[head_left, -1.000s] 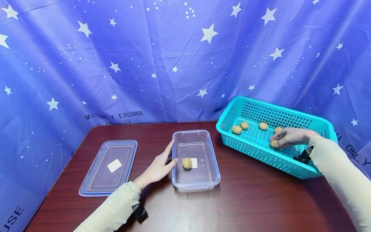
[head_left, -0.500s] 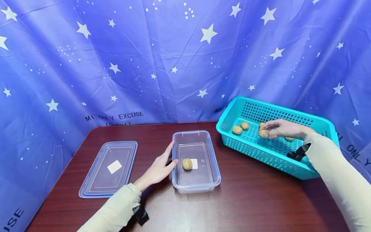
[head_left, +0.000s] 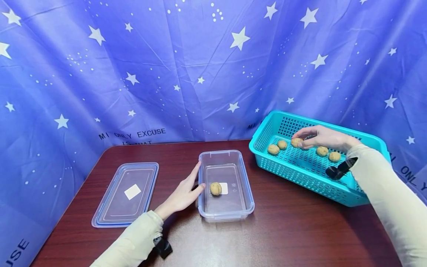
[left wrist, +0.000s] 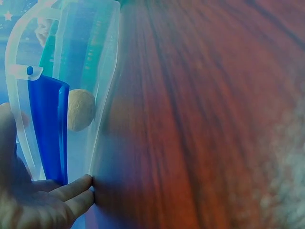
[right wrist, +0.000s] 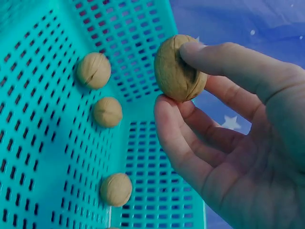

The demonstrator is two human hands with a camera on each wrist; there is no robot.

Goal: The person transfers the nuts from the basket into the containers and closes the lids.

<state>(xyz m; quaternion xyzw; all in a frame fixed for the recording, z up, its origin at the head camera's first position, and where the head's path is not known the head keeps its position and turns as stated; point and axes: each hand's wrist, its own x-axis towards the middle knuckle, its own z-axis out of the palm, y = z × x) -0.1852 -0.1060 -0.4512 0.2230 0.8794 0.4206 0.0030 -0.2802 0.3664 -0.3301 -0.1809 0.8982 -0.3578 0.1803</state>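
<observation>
My right hand (head_left: 321,138) pinches a walnut (right wrist: 177,69) between thumb and fingertips, over the turquoise basket (head_left: 297,181). Several other walnuts (head_left: 273,149) lie on the basket floor. In the right wrist view, one loose walnut (right wrist: 108,112) sits between two others, and a sliver of another shows at the bottom edge. My left hand (head_left: 181,193) rests its fingers against the left side of the clear plastic container (head_left: 226,215). Inside that container lies a single walnut (head_left: 215,188), visible through the wall in the left wrist view.
On the left of the dark red table (head_left: 283,237) lies a clear lid (head_left: 115,207) with a blue seal and a white square label. A blue curtain (head_left: 186,92) with white stars hangs behind the table. The basket stands at the back right.
My right hand has lifted a walnut from the basket floor and carried it left and up, uncovering other walnuts on the right. The left hand and container have stayed in place.
</observation>
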